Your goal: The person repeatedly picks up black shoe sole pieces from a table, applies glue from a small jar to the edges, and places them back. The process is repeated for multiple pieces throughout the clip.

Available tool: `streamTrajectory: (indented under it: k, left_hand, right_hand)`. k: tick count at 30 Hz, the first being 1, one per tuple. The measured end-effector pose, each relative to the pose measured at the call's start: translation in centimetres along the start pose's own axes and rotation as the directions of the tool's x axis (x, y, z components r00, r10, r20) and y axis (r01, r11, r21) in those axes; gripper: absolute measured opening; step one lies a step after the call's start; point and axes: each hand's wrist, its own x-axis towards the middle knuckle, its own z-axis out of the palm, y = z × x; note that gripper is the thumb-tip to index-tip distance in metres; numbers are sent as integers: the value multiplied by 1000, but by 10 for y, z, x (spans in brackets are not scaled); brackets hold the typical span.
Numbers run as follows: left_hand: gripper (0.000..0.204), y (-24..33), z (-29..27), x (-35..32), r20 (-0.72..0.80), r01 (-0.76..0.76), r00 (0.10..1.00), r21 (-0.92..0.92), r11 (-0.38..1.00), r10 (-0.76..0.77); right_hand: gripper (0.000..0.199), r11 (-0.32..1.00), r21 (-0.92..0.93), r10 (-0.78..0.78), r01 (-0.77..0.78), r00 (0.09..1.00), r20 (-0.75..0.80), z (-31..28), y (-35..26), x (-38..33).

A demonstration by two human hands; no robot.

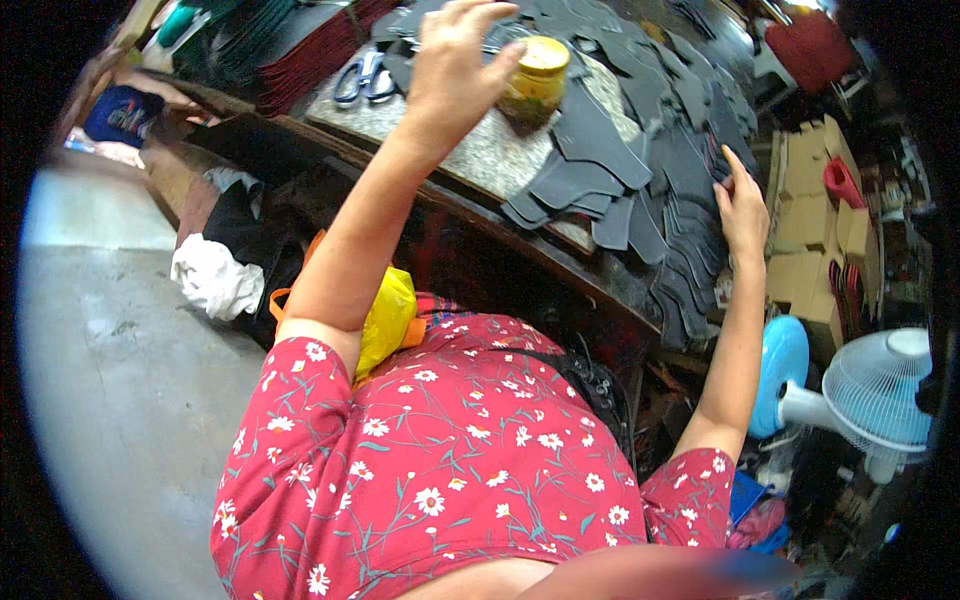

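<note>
My left hand [462, 80] is raised over the far side of the worktable [480, 165], its fingers apart and nothing seen in them. Its thumb is close to a jar with a yellow lid [540, 80]; I cannot tell whether they touch. Scissors with blue and white handles [364, 80] lie left of that hand. Dark grey cut sheet pieces [600, 140] overlap across the table. At their right edge is my right hand [745, 212], index finger stretched out and thumb apart, beside stacked dark grey pieces [690, 245]. Whether it touches them is unclear.
Stacks of dark red and green sheets [310, 65] stand at the far left. Cardboard boxes [805, 215] and a blue and white fan [880, 385] are on the right. A yellow bag [388, 315] hangs by my left arm, near a white cloth [215, 277].
</note>
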Motion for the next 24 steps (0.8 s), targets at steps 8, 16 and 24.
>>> streamTrajectory:
  k: [8, 16, 24]
  left_hand:
    - [48, -17, 38, -2, 211, -31, 977, -45, 999, 40]
    - [40, -2, 38, -5, 112, 232, 969, -123, 965, -219]
    - [37, -6, 46, -6, 42, 243, 970, -236, 941, -240]
  right_hand:
    - [40, 921, 278, -258, 275, 961, -96, -42, -96, 39]
    - [46, 770, 49, -636, 636, 771, -22, -33, -193, 83]
    - [51, 795, -207, -553, 570, 821, 139, -7, -236, 98]
